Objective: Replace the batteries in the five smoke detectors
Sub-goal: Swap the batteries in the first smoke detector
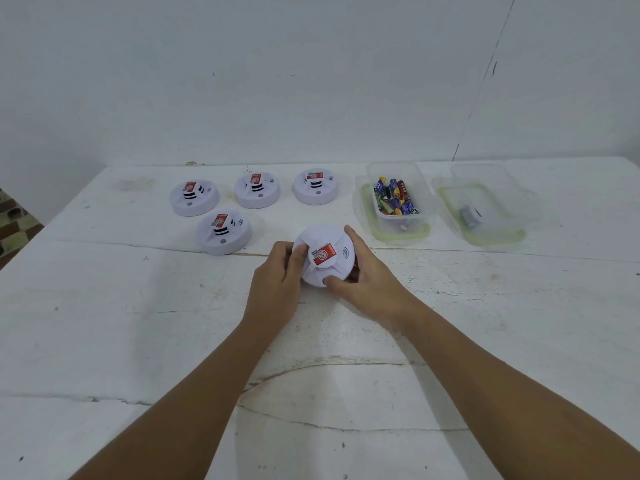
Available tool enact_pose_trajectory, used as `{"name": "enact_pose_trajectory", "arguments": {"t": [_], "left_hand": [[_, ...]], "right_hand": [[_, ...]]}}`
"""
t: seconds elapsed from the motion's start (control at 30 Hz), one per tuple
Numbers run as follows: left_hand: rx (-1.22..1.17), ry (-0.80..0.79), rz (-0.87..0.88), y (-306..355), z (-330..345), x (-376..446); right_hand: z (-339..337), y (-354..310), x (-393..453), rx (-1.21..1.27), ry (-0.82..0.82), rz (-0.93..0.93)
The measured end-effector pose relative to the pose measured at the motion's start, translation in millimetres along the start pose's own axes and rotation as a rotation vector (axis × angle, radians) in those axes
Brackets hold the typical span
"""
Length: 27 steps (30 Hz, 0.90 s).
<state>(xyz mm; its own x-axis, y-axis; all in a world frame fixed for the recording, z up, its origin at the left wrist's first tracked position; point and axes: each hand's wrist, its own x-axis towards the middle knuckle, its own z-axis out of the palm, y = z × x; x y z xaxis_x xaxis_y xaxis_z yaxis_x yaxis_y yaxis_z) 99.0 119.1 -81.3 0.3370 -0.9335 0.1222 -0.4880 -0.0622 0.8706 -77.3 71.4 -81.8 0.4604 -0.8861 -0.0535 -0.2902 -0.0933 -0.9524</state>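
bright, even, soft light with faint shadows; wide-angle bending at edges, detail perhaps slightly soft.

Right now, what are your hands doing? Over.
Both hands, left and right, grip one smoke detector. Four more detectors wait behind. Battery box beside them. Nothing blocking.
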Motion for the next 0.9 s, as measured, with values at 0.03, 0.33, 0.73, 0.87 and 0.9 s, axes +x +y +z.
{"name": "enact_pose_trajectory", "arguments": {"t": [0.03, 0.33, 0.73, 0.87, 0.9], "left_hand": [[0.000, 0.002, -0.001, -0.5, -0.1, 0.1], [0.015, 0.000, 0.003, -3.3, -0.3, 1.5], [-0.016, -0.004, -0.004, -1.6, -0.1, 0.8], [-0.008, -0.013, 0.003, -1.3, 0.0, 0.8], [-0.010, -0.014, 0.002, -1.4, -0.1, 1.0]], "right_hand": [[-0.3, 0.0, 0.3, 0.000, -0.002, 0.001], [-0.4, -0.4, 0.0, -0.021, 0.001, 0.000], [0.4, -2.8, -0.7, -0.001, -0.005, 0.015], [0.8, -3.4, -1.4, 0.000, -0.004, 0.008], [1.0, -2.9, -1.3, 0.001, -0.003, 0.007]]}}
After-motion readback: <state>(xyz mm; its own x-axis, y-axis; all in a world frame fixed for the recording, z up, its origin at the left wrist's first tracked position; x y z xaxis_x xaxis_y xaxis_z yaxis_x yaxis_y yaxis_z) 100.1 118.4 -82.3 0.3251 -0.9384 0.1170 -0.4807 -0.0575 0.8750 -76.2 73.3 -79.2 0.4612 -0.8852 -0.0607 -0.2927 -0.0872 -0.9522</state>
